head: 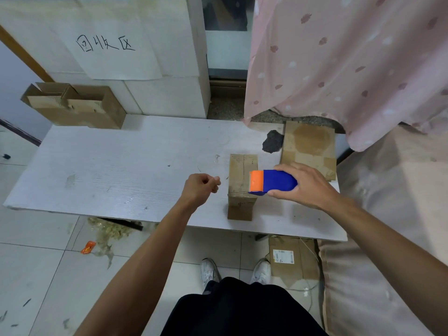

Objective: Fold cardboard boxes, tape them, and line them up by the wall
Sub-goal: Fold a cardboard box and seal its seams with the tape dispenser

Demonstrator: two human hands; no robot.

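Note:
A small folded cardboard box (240, 175) stands on the white table (121, 170), near its front right. My right hand (308, 185) grips a blue and orange tape dispenser (271, 181) and holds it over the box's top, orange end pointing left. My left hand (201, 187) hovers just left of the box with its fingers curled, thumb and forefinger pinched together; whether tape is between them is too fine to tell. A finished open box (77, 105) sits at the table's back left against the white wall.
Flat cardboard (310, 149) lies at the table's back right beside a dark lump (272, 141). A pink curtain (339, 57) hangs at right. More cardboard (291, 260) lies on the floor by my shoes, with scraps and an orange wrapper (88, 247) to the left.

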